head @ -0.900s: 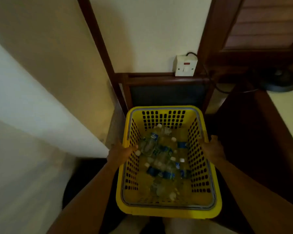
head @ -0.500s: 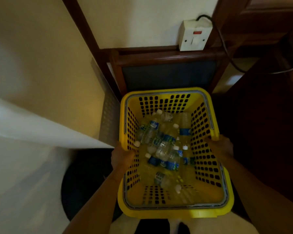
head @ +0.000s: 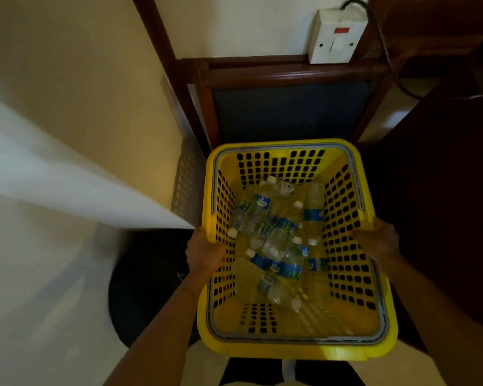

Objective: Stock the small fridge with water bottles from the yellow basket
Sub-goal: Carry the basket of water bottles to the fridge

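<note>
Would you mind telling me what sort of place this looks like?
Probably a hotel or guest room: dark wood furniture, a white wall switch and white bedding beside the basket of water bottles.

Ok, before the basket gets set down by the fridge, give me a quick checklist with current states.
1. Both hands on the basket: ok. The left hand grips the left rim and the right hand the right rim of the yellow basket.
2. Bottles contained: ok. The water bottles lie loose in a pile inside, none over the rim.
3. Caps on: ok for the white caps that show; the rest cannot tell.
4. Fridge door open: cannot tell. Only a dark panel in a wooden frame shows ahead.
5. Landing spot under the basket: cannot tell, hidden by the basket.
6. Cable from the wall switch: ok, apart from the basket.
</note>
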`<act>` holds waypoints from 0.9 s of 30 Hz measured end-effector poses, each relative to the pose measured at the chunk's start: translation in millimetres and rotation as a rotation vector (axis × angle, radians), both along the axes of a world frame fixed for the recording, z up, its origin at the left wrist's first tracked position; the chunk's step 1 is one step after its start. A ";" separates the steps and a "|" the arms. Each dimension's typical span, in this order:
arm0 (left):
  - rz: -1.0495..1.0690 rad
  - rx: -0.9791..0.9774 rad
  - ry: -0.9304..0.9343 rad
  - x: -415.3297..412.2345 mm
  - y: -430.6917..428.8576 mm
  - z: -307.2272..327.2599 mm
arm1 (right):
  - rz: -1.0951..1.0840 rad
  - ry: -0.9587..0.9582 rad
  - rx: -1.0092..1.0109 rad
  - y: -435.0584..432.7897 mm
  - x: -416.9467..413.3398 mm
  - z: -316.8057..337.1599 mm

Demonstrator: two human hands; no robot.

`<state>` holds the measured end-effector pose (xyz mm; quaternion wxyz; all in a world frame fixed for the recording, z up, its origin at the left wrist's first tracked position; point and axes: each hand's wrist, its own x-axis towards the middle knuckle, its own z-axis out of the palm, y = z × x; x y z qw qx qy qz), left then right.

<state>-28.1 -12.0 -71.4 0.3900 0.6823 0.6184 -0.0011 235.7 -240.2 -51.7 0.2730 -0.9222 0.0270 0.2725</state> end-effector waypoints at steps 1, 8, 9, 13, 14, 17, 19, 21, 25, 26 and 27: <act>0.002 0.006 0.001 -7.5 -5.2 -0.9 | -0.005 -0.006 0.000 -5.9 -6.4 0.6; 0.056 0.001 0.000 -66.9 -56.4 12.6 | 0.012 0.031 0.078 -51.8 -52.2 13.4; 0.066 0.008 -0.001 -76.5 -66.8 15.5 | 0.021 0.030 0.083 -59.1 -59.2 16.4; 0.133 0.054 -0.015 -118.1 -119.9 30.3 | 0.083 0.041 0.135 -97.2 -86.1 33.9; 0.155 0.069 -0.021 -128.6 -135.1 34.8 | 0.099 0.042 0.146 -107.5 -92.4 37.9; 0.218 0.115 -0.015 -160.9 -178.3 45.8 | 0.128 0.052 0.180 -137.3 -111.4 51.0; 0.261 0.134 -0.006 -184.7 -209.7 50.1 | 0.166 0.059 0.198 -159.1 -125.3 55.6; 0.294 0.114 -0.032 -205.1 -235.1 52.0 | 0.168 0.074 0.215 -177.4 -137.1 58.0; 0.353 0.089 -0.046 -246.4 -288.1 52.8 | 0.209 0.117 0.220 -213.4 -169.4 58.4; 0.362 0.079 -0.042 -255.4 -302.0 51.3 | 0.214 0.119 0.208 -223.4 -177.2 54.9; 0.375 0.070 -0.046 -262.6 -314.4 50.9 | 0.223 0.122 0.207 -233.3 -184.8 52.8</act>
